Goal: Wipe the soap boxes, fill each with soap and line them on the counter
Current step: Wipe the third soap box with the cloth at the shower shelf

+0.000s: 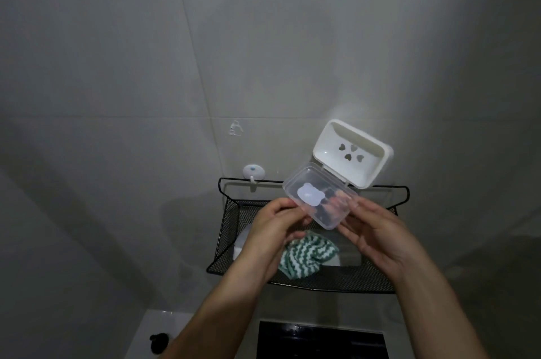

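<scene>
both hands — left hand (275, 224) and right hand (377, 229) — are pinching the clear soap box (320, 196) by its ends above the wire basket (380, 279), striped cloth (304, 256) lying below — likely pre-wipe, so next one hand is needing to free itself for the cloth.

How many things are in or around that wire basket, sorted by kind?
Soap boxes: 2, a clear lidded box held by the left hand and right hand, and a white soap dish behind it
Cloths: 1, a green striped cloth
Baskets: 1, the black wire basket
Wall hooks: 1
Total: 5
</scene>
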Tool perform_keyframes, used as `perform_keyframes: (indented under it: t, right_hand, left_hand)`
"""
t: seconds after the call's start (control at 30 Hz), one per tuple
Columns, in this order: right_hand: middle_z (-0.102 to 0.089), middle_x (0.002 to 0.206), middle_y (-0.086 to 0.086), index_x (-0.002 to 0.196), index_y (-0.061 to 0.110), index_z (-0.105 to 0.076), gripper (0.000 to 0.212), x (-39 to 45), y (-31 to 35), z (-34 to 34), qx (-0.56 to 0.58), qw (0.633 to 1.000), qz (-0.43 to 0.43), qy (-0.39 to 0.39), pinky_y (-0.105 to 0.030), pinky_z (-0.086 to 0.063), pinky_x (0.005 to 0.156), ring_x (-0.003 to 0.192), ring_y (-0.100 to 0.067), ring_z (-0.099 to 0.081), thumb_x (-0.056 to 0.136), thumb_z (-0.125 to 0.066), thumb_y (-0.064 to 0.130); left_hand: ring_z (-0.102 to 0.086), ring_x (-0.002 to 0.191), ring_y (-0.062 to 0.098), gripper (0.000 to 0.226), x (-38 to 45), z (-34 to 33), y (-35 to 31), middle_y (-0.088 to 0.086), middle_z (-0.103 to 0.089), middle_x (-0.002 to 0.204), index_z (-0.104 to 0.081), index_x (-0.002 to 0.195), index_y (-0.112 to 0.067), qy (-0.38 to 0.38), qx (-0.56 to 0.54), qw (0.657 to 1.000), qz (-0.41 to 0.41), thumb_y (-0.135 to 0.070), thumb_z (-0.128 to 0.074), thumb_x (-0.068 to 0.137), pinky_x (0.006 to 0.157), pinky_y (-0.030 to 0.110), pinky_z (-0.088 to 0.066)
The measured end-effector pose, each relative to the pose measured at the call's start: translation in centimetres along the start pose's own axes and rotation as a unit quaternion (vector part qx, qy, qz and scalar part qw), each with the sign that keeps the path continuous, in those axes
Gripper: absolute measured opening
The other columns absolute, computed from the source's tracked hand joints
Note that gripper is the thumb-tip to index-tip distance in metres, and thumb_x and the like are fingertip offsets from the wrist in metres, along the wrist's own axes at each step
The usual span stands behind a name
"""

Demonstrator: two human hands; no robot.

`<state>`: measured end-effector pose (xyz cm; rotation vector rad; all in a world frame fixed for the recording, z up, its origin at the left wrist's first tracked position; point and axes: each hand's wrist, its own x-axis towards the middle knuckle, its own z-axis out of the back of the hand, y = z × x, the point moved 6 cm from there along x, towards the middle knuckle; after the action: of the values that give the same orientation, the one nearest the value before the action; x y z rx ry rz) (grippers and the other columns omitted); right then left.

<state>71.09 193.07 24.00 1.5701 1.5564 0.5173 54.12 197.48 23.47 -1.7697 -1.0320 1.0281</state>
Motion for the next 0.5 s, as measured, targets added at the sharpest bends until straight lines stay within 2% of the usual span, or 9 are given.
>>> perform_keyframes:
  t: [0.1,0.17,0.23,0.33,0.43,0.5]
  right_hand:
    - [-0.076,0.103,-0.015,0.091,0.009,-0.079,0.021,0.1,-0.8,-1.3,-0.038,0.999,-0.004,0.015,-0.029,-0.062,0.072,0.091,-0.021,-0.075,0.072,-0.072,0.013]
    - [-0.076,0.103,-0.014,0.095,0.007,-0.078,0.023,0.2,-1.5,-1.5,-0.051,0.998,-0.011,0.019,-0.026,-0.060,0.068,0.089,-0.019,-0.075,0.073,-0.073,0.012]
    - [-0.075,0.108,-0.014,0.105,0.005,-0.074,0.035,0.3,-2.0,-1.0,-0.053,0.998,-0.019,0.008,-0.028,-0.058,0.075,0.095,-0.020,-0.074,0.071,-0.076,0.010]
    - [-0.074,0.113,-0.015,0.115,0.008,-0.068,0.047,0.4,-2.2,0.1,-0.040,0.999,-0.010,-0.012,-0.039,-0.054,0.088,0.102,-0.027,-0.073,0.071,-0.079,0.015]
    - [-0.072,0.118,-0.015,0.120,0.014,-0.067,0.054,0.5,-2.3,0.2,-0.047,0.999,0.004,0.005,-0.044,-0.054,0.092,0.106,-0.029,-0.071,0.068,-0.080,0.024]
    - [-0.071,0.120,-0.016,0.126,0.012,-0.063,0.062,0.6,-2.5,0.1,-0.042,0.999,0.001,-0.002,-0.044,-0.057,0.091,0.108,-0.032,-0.070,0.069,-0.081,0.026]
  left_hand:
    - [-0.072,0.092,0.030,0.022,0.2,0.4,-0.6,0.021,-0.074,0.101,-0.063,0.109,0.004,-0.030,-0.055,0.998,-0.003,0.000,-0.068,0.087,0.080,0.037,-0.058]
    - [-0.075,0.088,0.028,0.019,0.7,1.2,-1.3,0.020,-0.075,0.098,-0.063,0.107,0.002,-0.029,-0.066,0.997,-0.012,0.001,-0.065,0.089,0.073,0.033,-0.061]
    - [-0.075,0.080,0.024,0.018,1.3,2.6,-2.4,0.017,-0.076,0.094,-0.065,0.109,-0.001,-0.041,-0.031,0.998,-0.024,-0.003,-0.062,0.092,0.064,0.029,-0.060]
    - [-0.073,0.069,0.022,0.016,2.3,5.1,-4.7,0.015,-0.076,0.084,-0.067,0.107,-0.001,-0.084,0.044,0.994,-0.046,-0.004,-0.058,0.095,0.064,0.031,-0.061]
    - [-0.066,0.069,0.025,0.013,2.9,7.2,-7.4,0.020,-0.073,0.087,-0.072,0.097,-0.002,-0.130,0.135,0.978,-0.091,-0.007,-0.061,0.094,0.067,0.034,-0.057]
    - [-0.061,0.065,0.024,0.014,3.0,7.8,-8.7,0.019,-0.068,0.084,-0.073,0.098,-0.002,-0.132,0.162,0.972,-0.109,-0.007,-0.061,0.095,0.057,0.027,-0.053]
